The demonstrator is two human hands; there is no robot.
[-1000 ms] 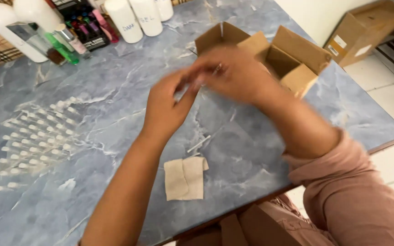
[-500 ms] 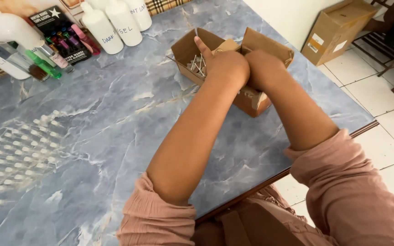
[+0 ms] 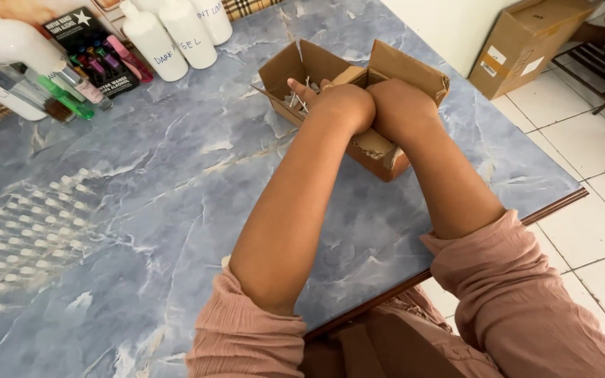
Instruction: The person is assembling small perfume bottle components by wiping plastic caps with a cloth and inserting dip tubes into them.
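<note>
An open brown cardboard box [image 3: 421, 77] sits near the far right corner of a blue marble table [image 3: 176, 161]. Several small pale thin pieces [image 3: 301, 98] lie inside it. My left hand [image 3: 334, 105] and my right hand [image 3: 400, 105] are pressed side by side, both reaching down into the box. Only the left thumb shows near the small pieces. The other fingers are hidden behind the wrists and the box flaps, so what they hold cannot be made out.
White plastic bottles [image 3: 169, 35] and a black pack of coloured tubes [image 3: 96, 56] stand along the table's back edge. Rows of small clear vials [image 3: 33, 231] cover the left side. The table's wooden edge [image 3: 547, 206] runs on the right, with another cardboard box [image 3: 526, 42] on the tiled floor.
Both hands moved from above the table in front of the box forward into the box. The view shifted, and the brown paper piece seen earlier is now hidden behind my arms.
</note>
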